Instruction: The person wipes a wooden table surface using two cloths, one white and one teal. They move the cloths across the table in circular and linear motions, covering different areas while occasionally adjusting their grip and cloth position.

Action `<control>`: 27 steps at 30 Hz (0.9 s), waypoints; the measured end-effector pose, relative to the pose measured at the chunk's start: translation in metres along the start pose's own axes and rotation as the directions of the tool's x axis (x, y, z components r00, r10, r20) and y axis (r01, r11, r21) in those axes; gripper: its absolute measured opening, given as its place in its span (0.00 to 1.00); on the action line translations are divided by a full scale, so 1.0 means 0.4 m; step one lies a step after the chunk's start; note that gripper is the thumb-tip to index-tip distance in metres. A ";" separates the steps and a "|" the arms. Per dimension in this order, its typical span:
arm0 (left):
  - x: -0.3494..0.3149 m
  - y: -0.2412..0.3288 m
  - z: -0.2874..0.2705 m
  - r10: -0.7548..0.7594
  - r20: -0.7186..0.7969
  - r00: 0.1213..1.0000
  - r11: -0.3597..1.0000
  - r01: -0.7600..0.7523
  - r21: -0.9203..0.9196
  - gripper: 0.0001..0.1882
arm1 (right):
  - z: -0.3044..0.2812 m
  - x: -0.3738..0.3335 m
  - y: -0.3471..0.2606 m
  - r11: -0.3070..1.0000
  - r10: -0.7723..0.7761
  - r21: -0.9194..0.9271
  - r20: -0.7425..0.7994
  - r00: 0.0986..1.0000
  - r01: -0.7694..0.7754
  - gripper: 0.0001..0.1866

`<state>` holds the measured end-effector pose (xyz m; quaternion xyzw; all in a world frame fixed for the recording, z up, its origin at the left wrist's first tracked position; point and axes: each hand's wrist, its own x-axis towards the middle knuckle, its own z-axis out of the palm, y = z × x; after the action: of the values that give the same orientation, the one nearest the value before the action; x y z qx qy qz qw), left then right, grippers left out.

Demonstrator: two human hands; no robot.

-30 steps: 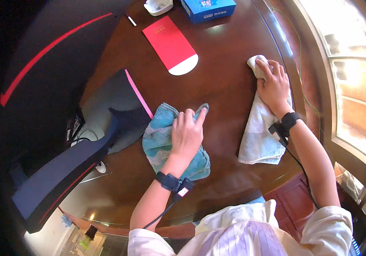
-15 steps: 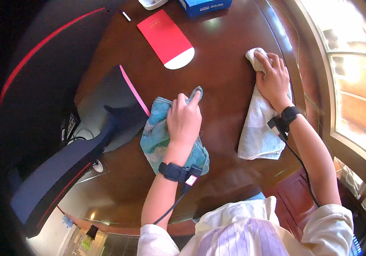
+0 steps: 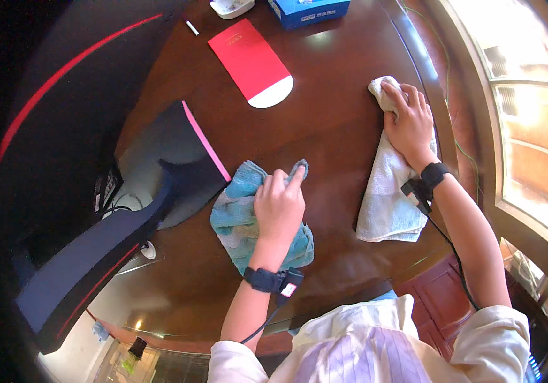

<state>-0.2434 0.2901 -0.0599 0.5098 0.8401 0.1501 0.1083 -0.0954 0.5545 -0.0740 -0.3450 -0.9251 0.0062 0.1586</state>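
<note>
On the desk (image 3: 334,121), the left hand (image 3: 279,207) rests upon the blue cloth (image 3: 230,210), the right hand (image 3: 411,131) upon the white cloth (image 3: 384,204); whether either grip is closed, I cannot tell.

Dark, glossy wooden table (image 3: 325,127). Left hand (image 3: 279,207) on a rumpled blue-green cloth (image 3: 230,214), index finger pointing forward at its far edge. Right hand (image 3: 412,127) near the table's right side, fingers bent over the bunched end of a pale towel (image 3: 381,204); the rest spreads toward the body. Black stand (image 3: 191,156), pink-edged, just left of the blue-green cloth. Beyond: red envelope (image 3: 248,57), small white stick (image 3: 192,28), blue box (image 3: 312,15).
</note>
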 end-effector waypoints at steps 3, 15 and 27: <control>-0.009 0.000 0.004 -0.028 -0.127 0.991 1.000 0.027 -0.010 0.19 | 0.002 -0.004 0.000 1.000 -0.007 0.001 -0.012 1.000 0.007 0.29; 0.041 0.019 -0.003 -0.069 0.051 0.996 0.997 0.070 -0.029 0.18 | -0.005 -0.002 -0.010 1.000 0.010 -0.004 -0.011 1.000 -0.011 0.28; 0.074 0.023 -0.024 -0.127 0.050 0.991 0.991 0.129 -0.023 0.18 | -0.014 -0.001 -0.013 0.999 0.019 0.033 -0.007 1.000 -0.019 0.29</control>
<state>-0.2525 0.3189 -0.0484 0.4569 0.8663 0.1414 0.1445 -0.0968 0.5498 -0.0680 -0.3510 -0.9210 0.0216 0.1674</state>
